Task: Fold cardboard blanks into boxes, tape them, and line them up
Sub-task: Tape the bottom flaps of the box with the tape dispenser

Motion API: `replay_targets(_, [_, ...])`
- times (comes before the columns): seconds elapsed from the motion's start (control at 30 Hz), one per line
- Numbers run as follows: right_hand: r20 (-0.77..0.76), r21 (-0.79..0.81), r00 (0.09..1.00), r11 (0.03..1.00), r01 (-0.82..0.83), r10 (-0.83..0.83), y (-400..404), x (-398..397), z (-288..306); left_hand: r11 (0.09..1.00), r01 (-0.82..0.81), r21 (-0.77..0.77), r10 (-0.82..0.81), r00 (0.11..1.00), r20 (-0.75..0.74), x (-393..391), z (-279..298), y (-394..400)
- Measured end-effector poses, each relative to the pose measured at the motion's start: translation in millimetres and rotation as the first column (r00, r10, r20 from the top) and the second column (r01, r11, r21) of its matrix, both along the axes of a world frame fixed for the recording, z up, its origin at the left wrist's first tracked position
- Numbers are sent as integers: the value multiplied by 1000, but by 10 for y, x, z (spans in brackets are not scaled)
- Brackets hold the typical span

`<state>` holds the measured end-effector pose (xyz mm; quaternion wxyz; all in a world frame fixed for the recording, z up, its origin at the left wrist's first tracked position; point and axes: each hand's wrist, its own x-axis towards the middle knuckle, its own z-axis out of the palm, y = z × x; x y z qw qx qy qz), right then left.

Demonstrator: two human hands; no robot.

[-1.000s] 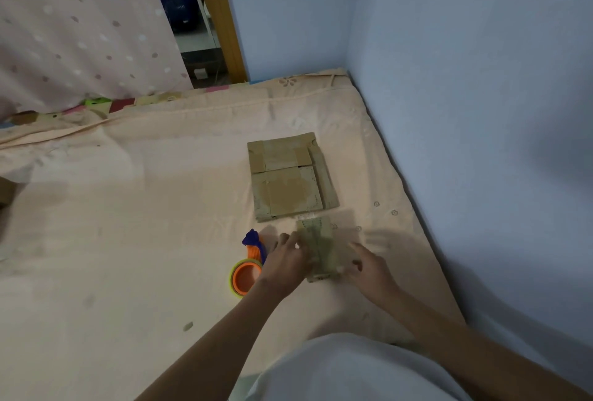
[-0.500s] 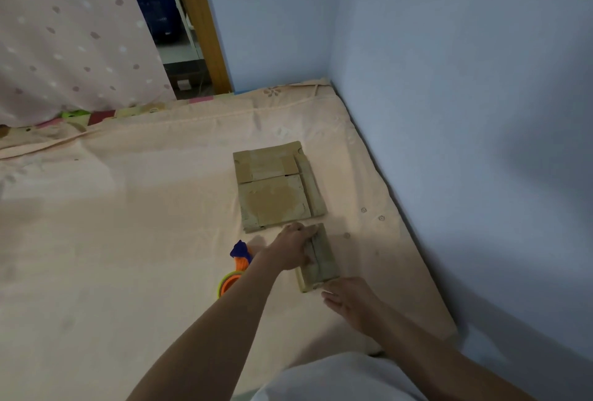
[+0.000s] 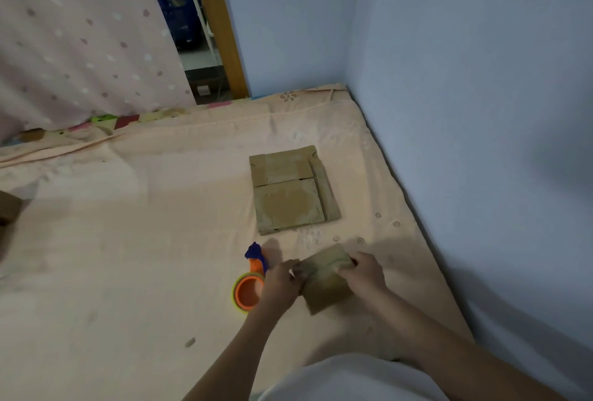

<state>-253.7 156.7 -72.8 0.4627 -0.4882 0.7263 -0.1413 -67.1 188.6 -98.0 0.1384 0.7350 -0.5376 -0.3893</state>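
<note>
Cardboard blank (image 3: pixel 325 278) sits pinched between both my grips, left hand (image 3: pixel 280 282) on its left edge and right hand (image 3: pixel 364 275) curled over the far right corner, I judge so I can open it into a box. It hovers low over the near right of the bed (image 3: pixel 128 240), tape (image 3: pixel 248 291) just left, more blanks (image 3: pixel 292 190) farther off, blue walls (image 3: pixel 465 112) at the corner.

right hand (image 3: pixel 364 274): we've moved it off the bed, now gripping the blank's right edge
cardboard blank (image 3: pixel 325 282): no longer flat, we've got it lifted and turned
left hand (image 3: pixel 282 282): slid to the left edge
</note>
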Motion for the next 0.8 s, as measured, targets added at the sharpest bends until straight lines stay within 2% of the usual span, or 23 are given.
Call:
replay_targets(0.1, [-96, -23, 990, 994, -109, 106, -86, 41, 23, 999, -9, -44, 12, 997, 77, -67, -8, 30])
replay_targets(0.2, [-102, -19, 988, 992, -121, 119, -103, -2, 1, 999, 18, -26, -15, 992, 124, -53, -12, -24])
replay_targets(0.27, [-91, -18, 989, 993, -117, 115, -48, -73, -32, 997, 81, 11, -81, 992, 97, -32, -11, -67])
replay_targets(0.33, [-92, 23, 993, 998, -67, 69, 54, -149, -92, 988, 147, 54, -149, 988, 36, -32, -21, -108])
replay_targets(0.4, [-104, 143, 993, 988, 64, -50, 173, -205, -189, 975, 186, 118, -183, 982, -37, -60, -41, -148])
replay_targets(0.5, [53, 290, 974, 937, 196, -220, 329, -208, -280, 958, 244, 148, -234, 969, -77, -117, -64, -201])
replay_targets(0.53, [109, 298, 962, 932, 209, -250, 354, -191, -283, 951, 277, 138, -270, 960, -68, -136, -67, -217])
replay_targets(0.6, [138, 239, 970, 957, 164, -201, 350, -167, -295, 937, 321, 141, -316, 947, -56, -166, -75, -238])
replay_targets(0.67, [113, 188, 984, 975, 119, -141, 319, -140, -272, 942, 298, 151, -292, 954, -64, -187, -70, -241])
replay_targets(0.8, [81, 153, 995, 987, 46, -58, 184, -68, -214, 980, 151, 132, -140, 986, -89, -215, -71, -180])
